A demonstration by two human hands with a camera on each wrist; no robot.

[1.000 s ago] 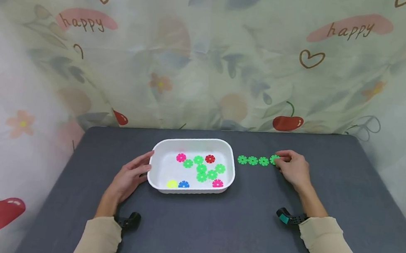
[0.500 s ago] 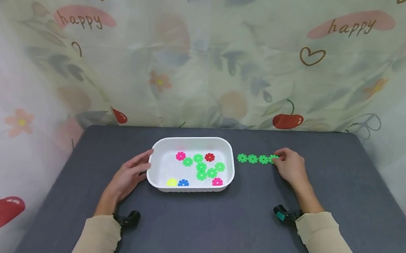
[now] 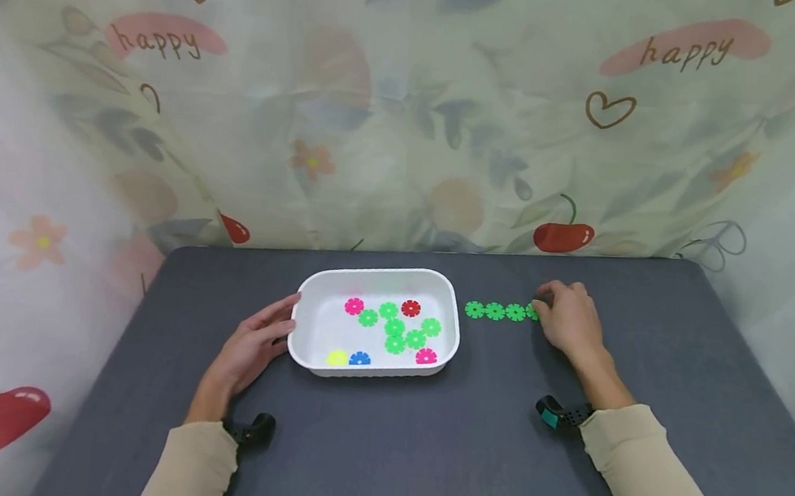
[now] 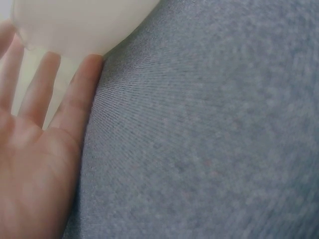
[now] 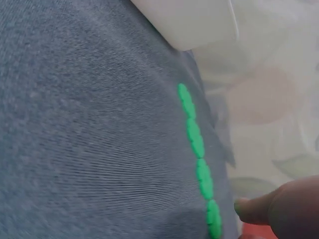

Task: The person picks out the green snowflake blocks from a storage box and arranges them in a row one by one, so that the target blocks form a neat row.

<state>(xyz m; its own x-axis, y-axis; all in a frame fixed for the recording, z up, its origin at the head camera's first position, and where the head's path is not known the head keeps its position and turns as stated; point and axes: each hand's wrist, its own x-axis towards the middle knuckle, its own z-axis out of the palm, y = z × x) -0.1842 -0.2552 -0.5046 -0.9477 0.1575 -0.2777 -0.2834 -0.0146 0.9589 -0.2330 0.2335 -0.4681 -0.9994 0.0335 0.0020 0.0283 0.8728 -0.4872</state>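
Nearest you, your beige sleeves (image 3: pixel 657 486) reach over the dark grey table (image 3: pixel 388 460), a black strap (image 3: pixel 254 432) at each wrist. Your left hand (image 3: pixel 249 350) is spread, its fingers fairly straight, their tips against the left end of the white tray (image 3: pixel 318 325). In the tray lie six green discs (image 3: pixel 415 339), two pink discs (image 3: pixel 355 306), a red disc (image 3: pixel 410 308), and, by the near wall, a yellow disc (image 3: pixel 337 358) and a blue disc (image 3: pixel 359 359). Beyond the tray's right end runs a row of four green discs (image 3: pixel 495 311). Your right hand (image 3: pixel 569 321), thumb and finger parted, partly hides the endmost one. Behind the table hangs a curtain (image 3: pixel 414 103) printed with cherries and hearts.
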